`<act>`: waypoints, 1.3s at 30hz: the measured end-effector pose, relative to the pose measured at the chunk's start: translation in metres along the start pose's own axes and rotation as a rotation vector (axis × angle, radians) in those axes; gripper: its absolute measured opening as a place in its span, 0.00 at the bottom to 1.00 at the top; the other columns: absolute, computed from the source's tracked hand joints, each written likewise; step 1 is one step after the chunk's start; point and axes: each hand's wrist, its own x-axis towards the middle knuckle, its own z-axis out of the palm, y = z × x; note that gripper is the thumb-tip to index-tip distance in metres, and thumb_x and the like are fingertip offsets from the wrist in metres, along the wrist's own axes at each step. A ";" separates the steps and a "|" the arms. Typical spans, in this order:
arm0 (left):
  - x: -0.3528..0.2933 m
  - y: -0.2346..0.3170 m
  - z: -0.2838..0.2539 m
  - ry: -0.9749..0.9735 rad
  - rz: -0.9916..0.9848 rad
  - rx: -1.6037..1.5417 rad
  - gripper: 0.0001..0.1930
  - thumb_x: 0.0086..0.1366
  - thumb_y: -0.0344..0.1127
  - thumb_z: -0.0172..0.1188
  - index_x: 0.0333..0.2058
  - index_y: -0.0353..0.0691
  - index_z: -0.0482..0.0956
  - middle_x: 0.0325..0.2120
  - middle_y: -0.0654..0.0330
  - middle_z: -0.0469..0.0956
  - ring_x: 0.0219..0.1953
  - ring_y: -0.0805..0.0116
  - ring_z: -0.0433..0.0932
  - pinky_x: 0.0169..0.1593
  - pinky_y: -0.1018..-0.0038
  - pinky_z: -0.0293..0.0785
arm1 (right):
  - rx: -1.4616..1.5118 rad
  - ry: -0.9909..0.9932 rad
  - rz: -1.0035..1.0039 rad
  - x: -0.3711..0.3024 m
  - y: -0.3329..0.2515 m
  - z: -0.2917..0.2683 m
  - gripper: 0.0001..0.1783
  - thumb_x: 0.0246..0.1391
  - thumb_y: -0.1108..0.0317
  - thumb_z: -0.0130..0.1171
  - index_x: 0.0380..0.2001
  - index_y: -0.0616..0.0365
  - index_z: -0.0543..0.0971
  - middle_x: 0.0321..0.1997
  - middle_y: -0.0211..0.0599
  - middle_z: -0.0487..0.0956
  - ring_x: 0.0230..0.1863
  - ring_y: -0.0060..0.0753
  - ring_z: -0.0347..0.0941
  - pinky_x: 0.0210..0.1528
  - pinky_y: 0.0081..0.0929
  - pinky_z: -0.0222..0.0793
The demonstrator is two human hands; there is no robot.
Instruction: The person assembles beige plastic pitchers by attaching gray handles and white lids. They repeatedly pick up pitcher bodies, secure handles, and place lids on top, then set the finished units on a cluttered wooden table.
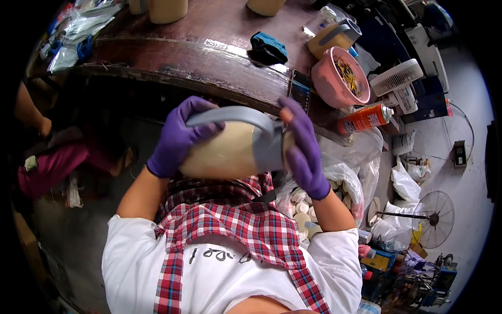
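A beige jug (pixel 226 150) with a grey handle and grey collar lies sideways in front of my chest, just off the table's near edge. My left hand (pixel 184 135), in a purple glove, is closed around its left end, with the fingers over the end of the handle. At the grey right end, my right hand (pixel 304 149), gloved the same way, grips the jug with its fingers pointing up. That hand is slightly blurred, and an orange patch shows at one fingertip. The jug's right end face is mostly hidden by my right hand.
On the dark red table (pixel 172 47) are a teal-and-black cloth (pixel 268 48), a phone (pixel 299 89), a pink basin (pixel 334 78), an orange spray can (pixel 364 119) and another jug (pixel 329 42). Plastic bags of round pale pieces (pixel 303 212) stand below right. Another person's arm (pixel 31 112) shows left.
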 end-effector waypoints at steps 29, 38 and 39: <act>0.046 0.079 0.067 -0.423 0.701 1.171 0.21 0.44 0.41 0.78 0.39 0.48 0.84 0.36 0.66 0.84 0.44 0.64 0.83 0.66 0.61 0.68 | 0.398 0.085 0.679 0.000 0.061 -0.011 0.37 0.72 0.51 0.43 0.75 0.58 0.50 0.76 0.46 0.56 0.74 0.40 0.57 0.72 0.36 0.54; 0.063 0.066 0.035 -0.057 -0.042 0.256 0.23 0.58 0.38 0.74 0.49 0.36 0.80 0.45 0.57 0.83 0.49 0.69 0.80 0.58 0.71 0.74 | 0.303 0.086 0.341 0.032 0.026 -0.045 0.35 0.68 0.57 0.48 0.72 0.61 0.56 0.75 0.47 0.59 0.76 0.43 0.55 0.76 0.39 0.48; 0.072 0.065 0.035 -0.058 -0.200 0.077 0.25 0.59 0.40 0.73 0.51 0.32 0.78 0.42 0.55 0.83 0.46 0.69 0.81 0.56 0.72 0.74 | 0.198 -0.008 0.223 0.036 0.020 -0.053 0.35 0.66 0.59 0.50 0.72 0.60 0.57 0.75 0.49 0.60 0.76 0.44 0.55 0.76 0.42 0.48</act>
